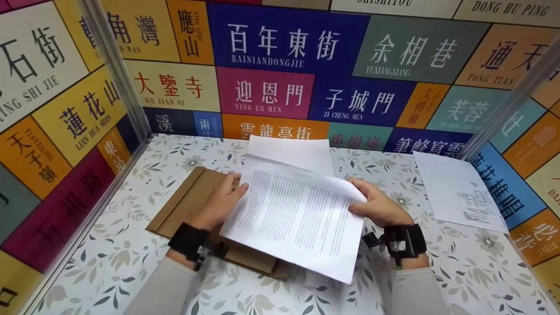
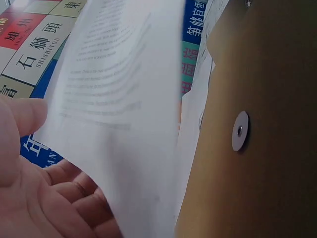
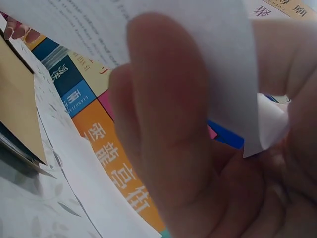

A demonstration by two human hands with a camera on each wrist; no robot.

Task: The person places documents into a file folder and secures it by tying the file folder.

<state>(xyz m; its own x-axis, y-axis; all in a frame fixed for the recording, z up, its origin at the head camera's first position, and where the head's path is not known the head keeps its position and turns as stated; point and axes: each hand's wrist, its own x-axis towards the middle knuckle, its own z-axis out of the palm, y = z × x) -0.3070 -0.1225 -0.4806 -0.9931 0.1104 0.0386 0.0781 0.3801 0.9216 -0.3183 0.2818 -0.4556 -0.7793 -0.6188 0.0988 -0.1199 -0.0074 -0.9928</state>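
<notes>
A printed sheet of paper [image 1: 297, 210], with text in two columns, is held up at a tilt between both hands. My left hand [image 1: 222, 199] pinches its left edge, with the thumb in front and the fingers behind, as the left wrist view shows. The right hand [image 1: 380, 203] grips the upper right edge, where the paper [image 3: 228, 74] bends between the fingers and thumb. Below the sheet lies a brown paper envelope [image 1: 183, 201], partly covered by it. A round button fastener [image 2: 240, 131] shows on the envelope in the left wrist view.
Another white sheet [image 1: 291, 151] lies behind the held one, against the back wall. A sheet with a line drawing [image 1: 463, 192] lies at the right. The table [image 1: 118, 258] has a leaf-patterned cover, and panels with Chinese lettering [image 1: 286, 39] enclose it.
</notes>
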